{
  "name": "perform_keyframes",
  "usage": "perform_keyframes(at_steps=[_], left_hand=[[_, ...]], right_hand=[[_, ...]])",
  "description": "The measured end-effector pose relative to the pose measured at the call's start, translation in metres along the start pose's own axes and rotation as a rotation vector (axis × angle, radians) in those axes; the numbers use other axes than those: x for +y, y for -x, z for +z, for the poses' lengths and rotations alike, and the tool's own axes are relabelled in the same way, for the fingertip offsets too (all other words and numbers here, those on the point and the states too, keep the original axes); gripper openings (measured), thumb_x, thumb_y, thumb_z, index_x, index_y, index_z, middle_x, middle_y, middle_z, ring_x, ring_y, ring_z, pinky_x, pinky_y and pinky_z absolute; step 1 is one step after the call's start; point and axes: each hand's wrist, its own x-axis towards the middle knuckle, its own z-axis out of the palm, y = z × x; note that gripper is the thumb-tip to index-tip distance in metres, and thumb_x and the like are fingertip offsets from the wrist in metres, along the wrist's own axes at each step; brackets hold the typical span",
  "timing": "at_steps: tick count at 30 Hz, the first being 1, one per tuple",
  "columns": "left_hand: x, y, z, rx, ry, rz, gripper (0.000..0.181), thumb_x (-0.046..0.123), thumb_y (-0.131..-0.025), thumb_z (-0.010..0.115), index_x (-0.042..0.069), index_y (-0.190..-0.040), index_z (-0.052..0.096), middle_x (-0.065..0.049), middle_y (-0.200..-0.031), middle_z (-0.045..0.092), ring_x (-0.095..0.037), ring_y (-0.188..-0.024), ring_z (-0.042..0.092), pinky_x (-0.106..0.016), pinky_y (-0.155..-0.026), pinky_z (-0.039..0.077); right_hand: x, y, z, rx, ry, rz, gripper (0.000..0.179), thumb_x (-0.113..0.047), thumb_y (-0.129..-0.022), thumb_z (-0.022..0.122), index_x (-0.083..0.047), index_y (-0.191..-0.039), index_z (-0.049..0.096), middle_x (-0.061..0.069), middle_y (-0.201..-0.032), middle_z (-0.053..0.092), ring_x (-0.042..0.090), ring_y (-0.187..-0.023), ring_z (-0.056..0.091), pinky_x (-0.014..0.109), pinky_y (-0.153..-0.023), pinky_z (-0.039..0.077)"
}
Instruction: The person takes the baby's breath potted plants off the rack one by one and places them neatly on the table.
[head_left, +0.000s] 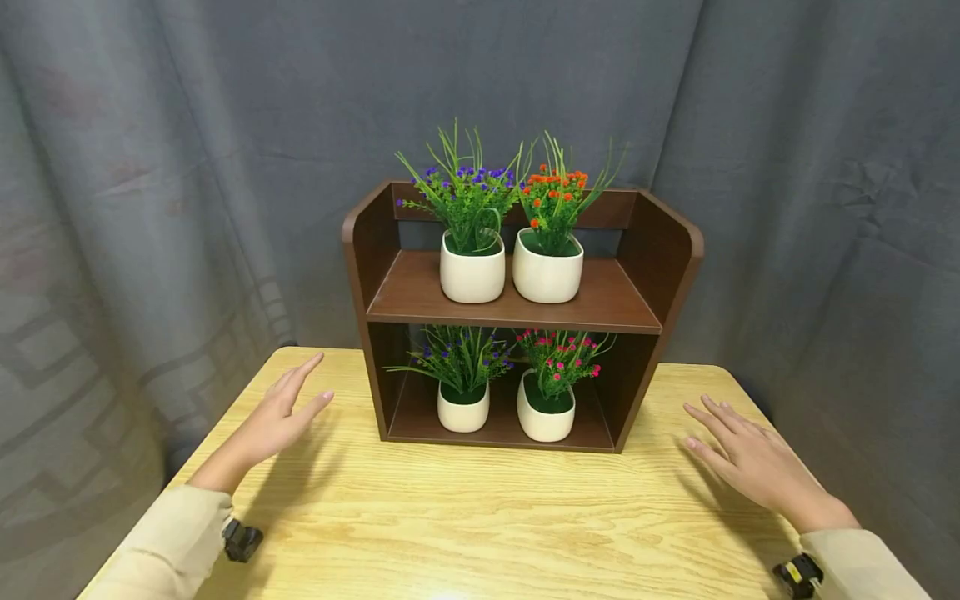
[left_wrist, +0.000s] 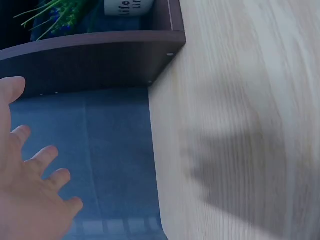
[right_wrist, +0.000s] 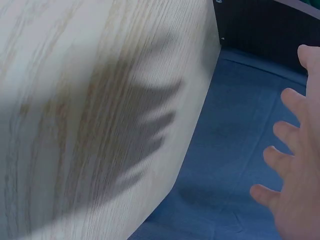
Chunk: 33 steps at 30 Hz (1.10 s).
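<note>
A dark brown two-tier shelf (head_left: 517, 315) stands on the wooden table. On its upper board sit two white pots, one with a purple-flowered plant (head_left: 472, 271) and one with an orange-flowered plant (head_left: 549, 271). Below, a second purple-flowered plant (head_left: 462, 412) stands left of a pink-flowered plant (head_left: 546, 417). My left hand (head_left: 273, 421) hovers over the table left of the shelf, fingers extended and holding nothing. To the shelf's right, my right hand (head_left: 753, 458) is held above the tabletop with its fingers spread. Neither hand touches the shelf or a pot.
The light wooden table (head_left: 450, 517) reaches out in front of the shelf and to both sides. Grey curtains (head_left: 300, 100) hang behind and beside it. Each wrist wears a small black camera mount, such as the left mount (head_left: 242, 542).
</note>
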Motion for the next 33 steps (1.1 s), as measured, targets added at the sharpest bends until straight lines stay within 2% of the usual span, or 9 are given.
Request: perform_keyframes(at_steps=[8, 17, 25, 33], left_hand=[[0.010, -0.015, 0.006, 0.027, 0.129, -0.013, 0.066, 0.039, -0.106, 0.049, 0.012, -0.160, 0.023, -0.020, -0.161, 0.025, -0.046, -0.144, 0.022, -0.070, -0.108, 0.021], [0.031, -0.026, 0.009, 0.068, 0.271, 0.019, 0.061, 0.031, -0.107, 0.049, 0.013, -0.159, 0.024, -0.024, -0.157, 0.030, -0.045, -0.142, 0.028, -0.065, -0.110, 0.023], [0.049, -0.039, 0.010, 0.106, 0.396, -0.010, 0.061, 0.034, -0.107, 0.047, 0.017, -0.160, 0.022, -0.019, -0.157, 0.032, -0.039, -0.143, 0.030, -0.061, -0.111, 0.026], [0.071, -0.054, 0.015, 0.181, 0.544, -0.029, 0.057, 0.027, -0.107, 0.049, 0.008, -0.156, 0.028, -0.021, -0.154, 0.034, -0.033, -0.140, 0.035, -0.050, -0.115, 0.025]], right_hand=[[-0.004, -0.002, 0.001, 0.065, 0.019, -0.055, 0.058, -0.042, -0.102, 0.055, -0.013, -0.152, 0.043, 0.024, -0.152, 0.039, 0.050, -0.130, 0.044, 0.069, -0.094, 0.034], [-0.014, -0.004, 0.001, 0.059, -0.019, -0.057, 0.050, -0.041, -0.104, 0.053, -0.008, -0.141, 0.054, 0.024, -0.152, 0.040, 0.052, -0.128, 0.043, 0.072, -0.094, 0.032], [-0.020, -0.008, 0.001, 0.086, -0.053, -0.079, 0.045, -0.038, -0.103, 0.057, -0.009, -0.137, 0.058, 0.022, -0.148, 0.045, 0.050, -0.129, 0.044, 0.068, -0.095, 0.034], [-0.026, -0.010, 0.000, 0.101, -0.073, -0.112, 0.041, -0.037, -0.103, 0.057, -0.012, -0.135, 0.058, 0.019, -0.145, 0.049, 0.047, -0.127, 0.047, 0.066, -0.092, 0.038]])
